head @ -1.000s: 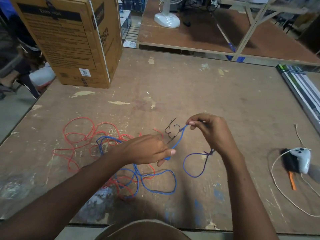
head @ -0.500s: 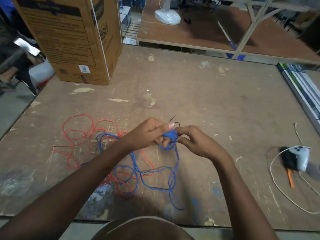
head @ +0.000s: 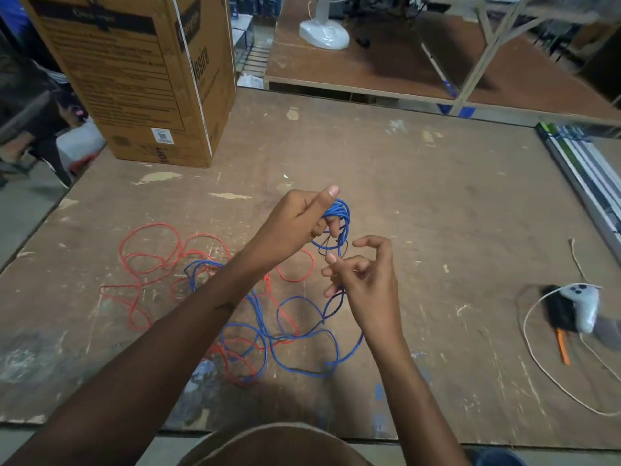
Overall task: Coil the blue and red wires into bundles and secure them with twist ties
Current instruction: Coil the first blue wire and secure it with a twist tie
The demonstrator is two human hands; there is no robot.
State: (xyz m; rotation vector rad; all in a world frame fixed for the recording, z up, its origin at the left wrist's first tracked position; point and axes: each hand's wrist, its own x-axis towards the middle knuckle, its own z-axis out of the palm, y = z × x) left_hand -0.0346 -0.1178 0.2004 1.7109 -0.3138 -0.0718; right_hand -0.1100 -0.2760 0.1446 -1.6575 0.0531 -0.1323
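Our left hand (head: 295,223) lifted higher off the table than half a second ago, blue wire (head: 339,213) now wound in more loops round its fingers, our right hand (head: 363,277) drawn back from it, wire slack trailing below.

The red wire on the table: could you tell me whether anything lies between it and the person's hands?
Yes: loose blue wire loops across the red wire near the table front. The left hand already holds a blue coil.
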